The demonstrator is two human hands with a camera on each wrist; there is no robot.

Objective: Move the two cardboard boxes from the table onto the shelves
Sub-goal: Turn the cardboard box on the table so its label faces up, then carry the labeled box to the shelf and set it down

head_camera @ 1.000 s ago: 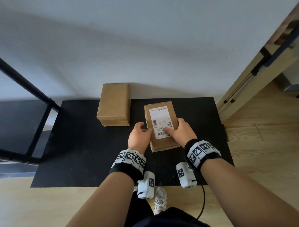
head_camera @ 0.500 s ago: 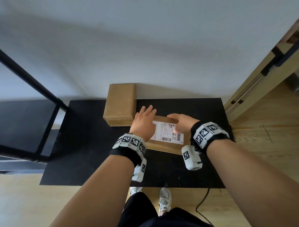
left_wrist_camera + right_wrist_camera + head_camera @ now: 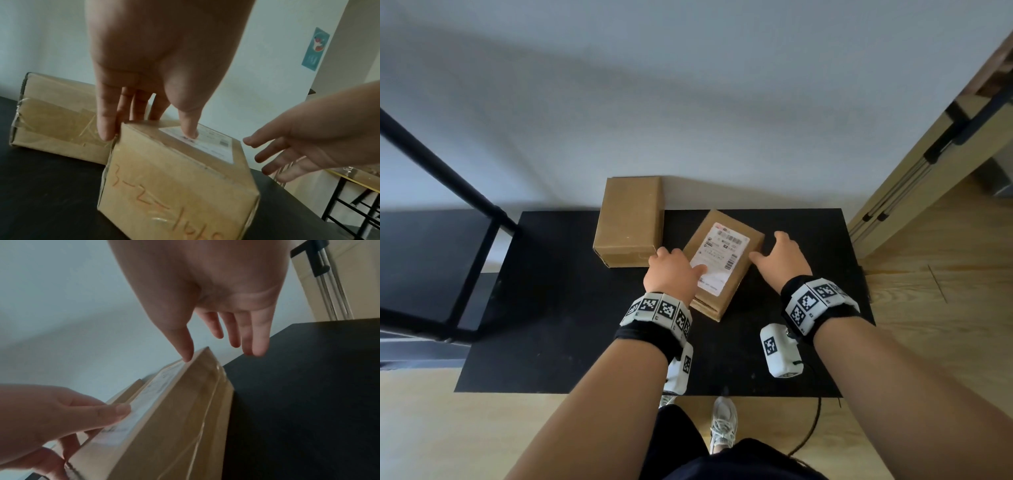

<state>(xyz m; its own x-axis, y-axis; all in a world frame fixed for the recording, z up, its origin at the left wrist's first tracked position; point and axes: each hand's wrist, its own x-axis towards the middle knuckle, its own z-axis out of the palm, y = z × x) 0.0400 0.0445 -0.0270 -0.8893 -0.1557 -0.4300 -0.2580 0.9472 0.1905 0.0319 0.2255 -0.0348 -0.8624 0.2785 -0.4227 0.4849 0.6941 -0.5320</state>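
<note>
Two cardboard boxes lie on the black table (image 3: 544, 308). The plain box (image 3: 630, 222) sits at the back, against the wall. To its right the labelled box (image 3: 736, 287) lies turned diagonally, white shipping label up. My left hand (image 3: 681, 262) grips its left edge, thumb on the label (image 3: 207, 141) and fingers down the side. My right hand (image 3: 767, 246) is spread beside the box's right edge; its thumb tip touches the top edge (image 3: 197, 360) and the other fingers hover over the table.
A black metal shelf frame (image 3: 448, 178) with a dark shelf board (image 3: 424, 253) stands to the left of the table. A light wooden panel with black fittings (image 3: 928, 164) stands to the right. The grey wall is directly behind the boxes.
The labelled box has been turned on the table, from lying crosswise to diagonal. My left hand went from flat on top to gripping its left edge. My right hand slid off to the right edge.
</note>
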